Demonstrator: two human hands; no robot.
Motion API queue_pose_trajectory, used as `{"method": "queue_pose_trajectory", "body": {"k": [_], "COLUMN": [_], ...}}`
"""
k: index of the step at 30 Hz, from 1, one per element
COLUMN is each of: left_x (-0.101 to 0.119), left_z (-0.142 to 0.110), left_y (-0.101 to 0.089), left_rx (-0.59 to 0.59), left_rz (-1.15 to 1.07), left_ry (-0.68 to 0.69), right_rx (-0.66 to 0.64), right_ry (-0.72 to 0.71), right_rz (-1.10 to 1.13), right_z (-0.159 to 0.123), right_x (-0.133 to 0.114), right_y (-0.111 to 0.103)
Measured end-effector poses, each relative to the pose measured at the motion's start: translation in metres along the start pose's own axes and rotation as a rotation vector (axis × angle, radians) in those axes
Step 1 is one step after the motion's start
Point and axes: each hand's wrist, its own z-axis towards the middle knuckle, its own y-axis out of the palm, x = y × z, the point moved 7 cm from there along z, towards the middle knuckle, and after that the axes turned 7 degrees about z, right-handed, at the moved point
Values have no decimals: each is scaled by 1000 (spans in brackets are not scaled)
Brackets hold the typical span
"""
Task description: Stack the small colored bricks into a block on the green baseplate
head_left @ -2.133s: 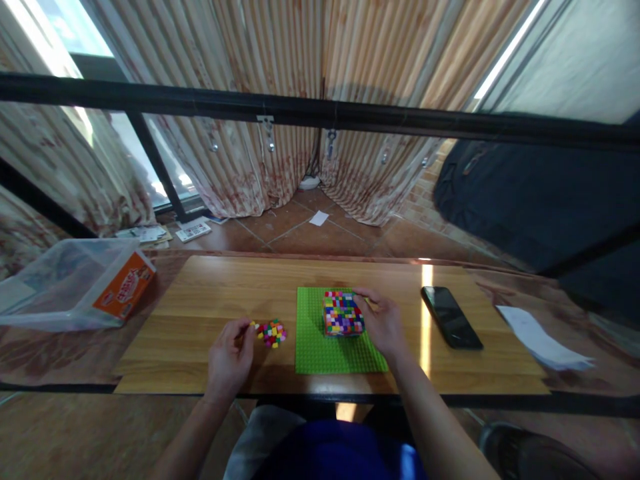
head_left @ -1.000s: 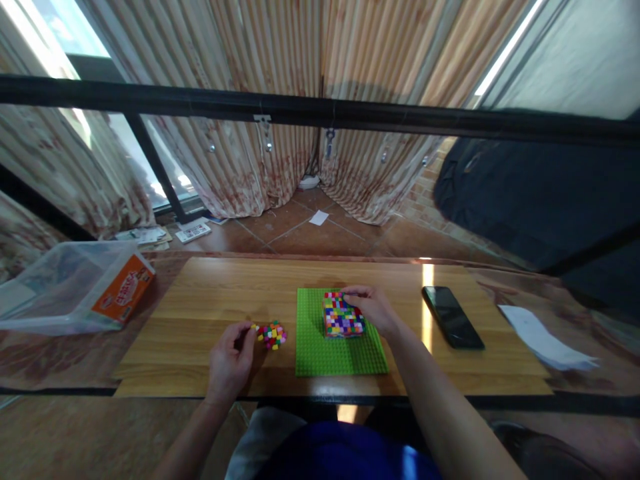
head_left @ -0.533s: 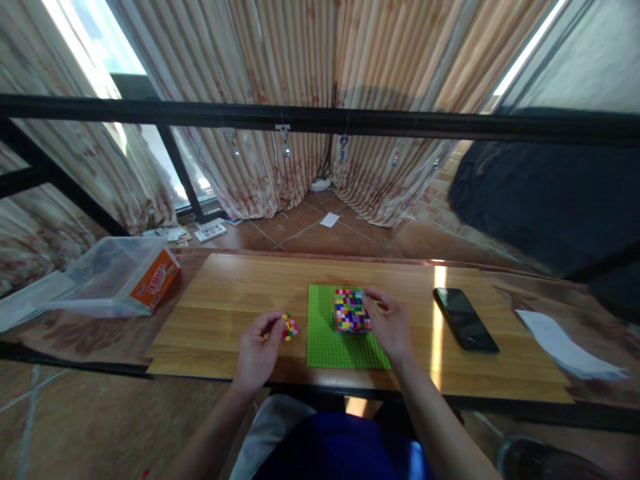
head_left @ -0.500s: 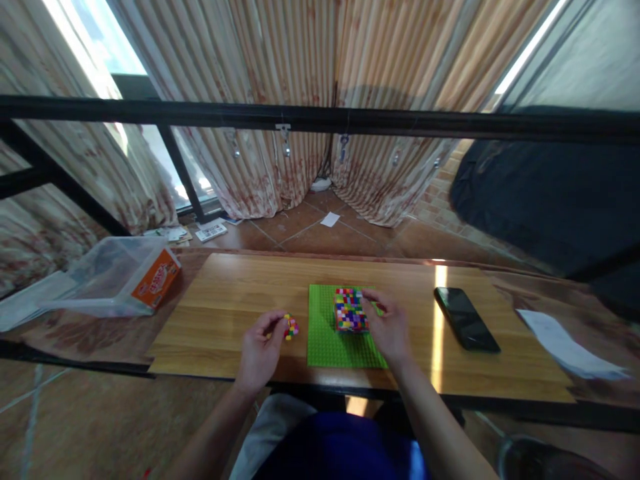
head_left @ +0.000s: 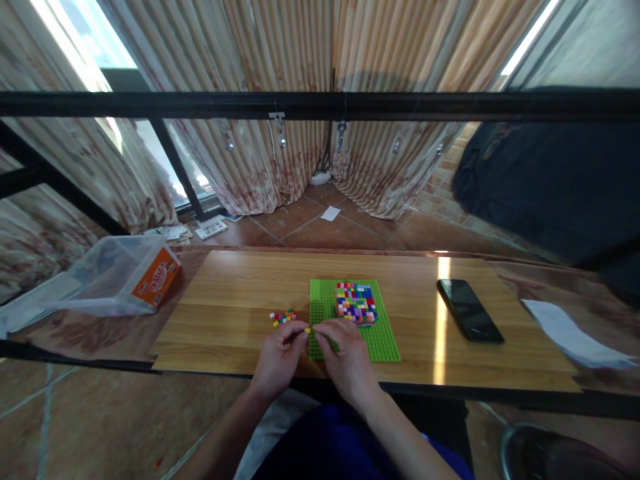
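"Pinching what rn, those hands?"

"Tiny yellow brick (head_left: 307,331), by the left edge of the green baseplate (head_left: 385,343). L hand (head_left: 279,353) has it btw thumb & fingertip, AFAICT. R hand (head_left: 349,357) meets it there, fingers bent; can't tell if it's gripping too."

"And the multicolour block (head_left: 356,303)?"

"Sitting on the baseplate, far right part, top in full view. No hand on it."

"What's changed?"

"R hand was at the block's right side half a sec ago; now it's off, over to the left. L hand's come away from the loose bricks (head_left: 285,318) too. Means, IMO, nothing's going onto the block atm; work's on that one brick."

"Rest of the pile?"

"On the table (head_left: 225,300), left of the baseplate, just far of L hand. Mixed colours, approx. a small handful."

"Further out?"

"Phone (head_left: 470,310) on the table, right side. Papers (head_left: 580,333) right of that. Clear plastic box (head_left: 107,280) w/ orange label, left, well apart. Curtains (head_left: 280,60) on the far side."
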Motion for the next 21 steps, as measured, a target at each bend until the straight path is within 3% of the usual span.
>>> {"method": "queue_pose_trajectory", "body": {"k": [9, 21], "left_x": [16, 11], "left_z": [-4, -6], "left_y": [8, 9], "left_rx": [-65, -71], "left_rz": [-1, -7], "left_ry": [34, 19], "right_rx": [-26, -13], "right_ry": [26, 45], "right_rz": [-24, 7], "right_z": [-5, -8], "right_x": [7, 11], "right_y": [3, 7]}}
